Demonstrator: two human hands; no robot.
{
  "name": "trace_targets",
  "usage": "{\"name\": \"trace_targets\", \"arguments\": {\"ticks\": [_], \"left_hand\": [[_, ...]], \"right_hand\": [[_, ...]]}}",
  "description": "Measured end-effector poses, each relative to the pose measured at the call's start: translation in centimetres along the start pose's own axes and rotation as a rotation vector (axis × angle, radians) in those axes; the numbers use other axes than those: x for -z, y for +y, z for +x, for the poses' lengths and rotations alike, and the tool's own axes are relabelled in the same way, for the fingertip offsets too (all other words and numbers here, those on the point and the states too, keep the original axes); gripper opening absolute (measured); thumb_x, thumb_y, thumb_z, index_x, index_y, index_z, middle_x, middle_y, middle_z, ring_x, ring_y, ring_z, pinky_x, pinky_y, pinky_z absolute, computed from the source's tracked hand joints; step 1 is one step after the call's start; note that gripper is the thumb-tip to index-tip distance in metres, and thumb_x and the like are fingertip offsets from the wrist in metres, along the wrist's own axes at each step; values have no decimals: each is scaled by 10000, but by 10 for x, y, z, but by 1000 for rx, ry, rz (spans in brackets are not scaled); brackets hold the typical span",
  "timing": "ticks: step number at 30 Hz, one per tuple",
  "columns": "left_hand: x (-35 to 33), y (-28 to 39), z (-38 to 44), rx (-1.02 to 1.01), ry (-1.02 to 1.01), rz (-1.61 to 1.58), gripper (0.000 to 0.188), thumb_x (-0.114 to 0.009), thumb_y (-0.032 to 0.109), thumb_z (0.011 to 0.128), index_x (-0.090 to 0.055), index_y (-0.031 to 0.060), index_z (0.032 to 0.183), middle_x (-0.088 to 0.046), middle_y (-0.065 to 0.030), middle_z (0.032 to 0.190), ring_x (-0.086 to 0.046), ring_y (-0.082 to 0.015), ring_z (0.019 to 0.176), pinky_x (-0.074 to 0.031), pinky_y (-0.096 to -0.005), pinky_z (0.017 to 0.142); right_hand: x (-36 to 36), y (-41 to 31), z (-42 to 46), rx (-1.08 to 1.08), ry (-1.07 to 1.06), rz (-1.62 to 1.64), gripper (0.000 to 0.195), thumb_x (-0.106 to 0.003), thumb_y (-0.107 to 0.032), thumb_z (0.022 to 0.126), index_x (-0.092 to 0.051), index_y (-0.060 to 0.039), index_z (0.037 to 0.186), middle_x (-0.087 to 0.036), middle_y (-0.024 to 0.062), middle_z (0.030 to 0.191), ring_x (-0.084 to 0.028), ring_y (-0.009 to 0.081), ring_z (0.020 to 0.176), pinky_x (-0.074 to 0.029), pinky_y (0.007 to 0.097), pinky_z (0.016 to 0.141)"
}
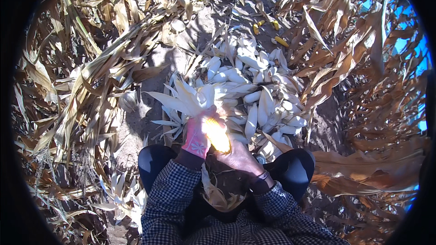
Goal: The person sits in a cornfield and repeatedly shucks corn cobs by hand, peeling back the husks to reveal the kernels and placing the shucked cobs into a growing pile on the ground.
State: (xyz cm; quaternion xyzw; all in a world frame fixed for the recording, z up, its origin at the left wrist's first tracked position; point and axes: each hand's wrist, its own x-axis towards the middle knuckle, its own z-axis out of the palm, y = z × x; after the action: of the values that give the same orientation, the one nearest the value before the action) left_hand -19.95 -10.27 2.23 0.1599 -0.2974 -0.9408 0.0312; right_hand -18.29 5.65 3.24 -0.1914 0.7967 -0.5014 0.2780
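A bright yellow ear of corn [216, 136] is held between my two hands in front of my knees, its kernels partly washed out by sunlight. Pale husk leaves [190, 98] fan out beyond its far end. My left hand [198, 136], in a pink glove with a white pattern, grips the ear and husk at that far end. Bare, my right hand [241, 159] holds the near end from the right; its fingers are partly hidden behind the ear. Just ahead lies a heap of corn ears in whitish husks [252, 92].
Several husked yellow ears [281, 42] lie on the soil beyond the heap. Dry corn stalks [98, 64] lean on the left, and brown leaves [327, 61] crowd the right. Loose husks [221, 195] lie between my legs. A stripped husk [119, 197] rests by my left knee.
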Motion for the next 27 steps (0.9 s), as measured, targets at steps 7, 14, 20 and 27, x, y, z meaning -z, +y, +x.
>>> {"name": "trace_targets", "arguments": {"ticks": [7, 14, 20, 27], "left_hand": [[-3, 21, 0, 3, 210, 150, 324, -663, 314, 898, -583, 5, 952, -516, -39, 613, -570, -189, 558, -512, -348, 568], [-3, 15, 3, -351, 309, 151, 310, -555, 307, 973, -573, 4, 1040, -459, -11, 570, -446, -124, 440, -492, -335, 456], [-2, 21, 14, -416, 452, 56, 318, -506, 308, 992, -571, 27, 1126, -492, -15, 613, -448, -111, 440, -461, -272, 449], [-19, 71, -11, -424, 557, -170, 217, -578, 351, 961, -534, 138, 957, -315, 64, 543, -296, -71, 430, -341, -243, 481]], "right_hand": [[4, 2, -1, 64, -78, -75, 623, -731, -237, 790, -456, 4, 1294, -650, 197, 1025, -650, 229, 933, -501, 336, 825], [-25, 21, 7, 88, -42, 306, 639, -737, -127, 776, -443, 27, 1322, -620, 109, 1128, -574, 137, 997, -493, 303, 852], [-43, 5, -9, -202, -136, 854, 463, -667, -131, 835, -492, 13, 1238, -609, 51, 953, -593, 105, 726, -514, 251, 604], [-52, 52, 5, -515, -179, 1081, 238, -618, -194, 901, -511, -33, 1039, -567, 46, 765, -556, 121, 562, -483, 243, 463]]}}
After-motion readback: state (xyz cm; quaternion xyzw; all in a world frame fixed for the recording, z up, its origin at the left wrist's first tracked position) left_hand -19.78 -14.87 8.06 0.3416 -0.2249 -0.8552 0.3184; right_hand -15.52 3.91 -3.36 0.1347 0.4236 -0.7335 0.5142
